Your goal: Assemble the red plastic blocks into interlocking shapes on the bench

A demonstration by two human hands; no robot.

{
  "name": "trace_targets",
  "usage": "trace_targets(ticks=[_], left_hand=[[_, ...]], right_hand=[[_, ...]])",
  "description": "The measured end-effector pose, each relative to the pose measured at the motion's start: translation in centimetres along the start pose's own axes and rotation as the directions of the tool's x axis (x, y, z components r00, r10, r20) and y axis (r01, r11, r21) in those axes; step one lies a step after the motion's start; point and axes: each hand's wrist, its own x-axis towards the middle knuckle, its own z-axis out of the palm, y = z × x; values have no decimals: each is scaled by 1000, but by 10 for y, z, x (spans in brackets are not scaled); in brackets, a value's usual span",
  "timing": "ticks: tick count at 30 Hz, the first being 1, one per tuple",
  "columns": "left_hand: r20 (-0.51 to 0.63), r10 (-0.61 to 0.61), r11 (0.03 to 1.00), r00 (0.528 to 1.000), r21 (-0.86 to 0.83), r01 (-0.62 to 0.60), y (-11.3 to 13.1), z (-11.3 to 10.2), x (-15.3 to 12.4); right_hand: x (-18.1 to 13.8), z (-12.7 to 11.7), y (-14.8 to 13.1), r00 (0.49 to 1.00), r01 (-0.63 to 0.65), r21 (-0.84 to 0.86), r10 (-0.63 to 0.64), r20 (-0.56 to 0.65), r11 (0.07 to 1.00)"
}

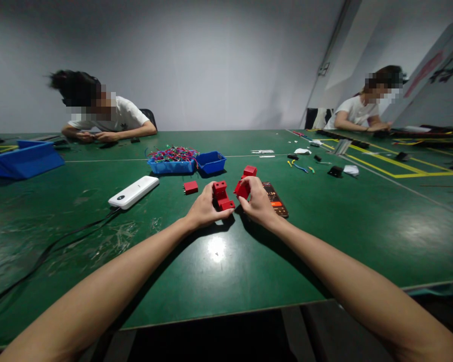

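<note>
My left hand (205, 209) is closed round a red plastic block part (222, 195) held just above the green table (219, 261). My right hand (257, 203) is closed on a second red block part (243, 188), a short gap to the right of the first. Another red block (249, 171) stands on the table just behind my right hand. A small flat red piece (191, 187) lies to the left of my left hand. Both forearms reach in from the near edge.
A phone (275, 199) lies beside my right hand, a white power bank (133, 191) with a cable to the left. Blue trays (210, 163), one holding coloured wires (173, 154), stand behind. A big blue tray (20, 159) is far left. Two other people sit at the far side.
</note>
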Motion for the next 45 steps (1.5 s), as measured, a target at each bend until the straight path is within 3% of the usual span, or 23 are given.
trace_targets(ticks=[9,28,37,45], left_hand=[[-2,0,1000,1000,-2,0,-2,0,1],[4,-1,1000,1000,11,1,-1,1,0],[9,1,1000,1000,-3,-1,0,1,0],[23,-8,1000,1000,16,7,-1,1,0]], right_hand=[[-2,1,-9,994,91,18,-90,-58,996],[-2,0,-7,993,95,12,-94,-67,995],[-2,-1,-11,995,-8,30,11,-97,1000],[-2,1,-9,975,-189,181,206,-81,965]])
